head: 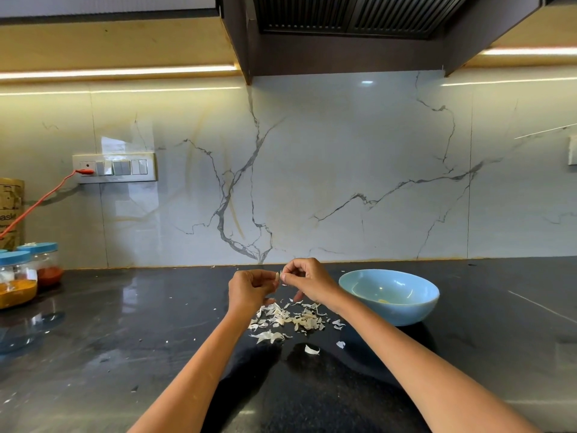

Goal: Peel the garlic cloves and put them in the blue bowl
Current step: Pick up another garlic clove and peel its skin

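Far left on the worktop [125, 323]: two clear jars with blue lids, the near jar [15, 281] holding yellow-orange powder, the one behind [45, 264] red powder; neither belongs to the task. Centre: mid-peel, I'd say. Left hand [249, 287] is curled and pinching a garlic clove [277, 277] held up above the worktop; right hand [307, 281] touches it from the other side, thumb and forefinger nipping at the clove's top end, apparently pulling skin, other fingers loosely bent. How much skin is left on the clove is too small to tell. Below the hands sits a scatter of peeled skins [290, 318], with a couple of stray flakes nearer the camera; no unpeeled cloves are clearly visible in it. Next move, as I read it: strip the last skin, let it drop on the pile, then right hand carries the clove sideways to the blue bowl [390, 310], just beside that forearm. Bowl sits upright and looks nearly empty, one small yellowish piece at the bottom, probably a peeled clove. So the task looks early, or few cloves overall.
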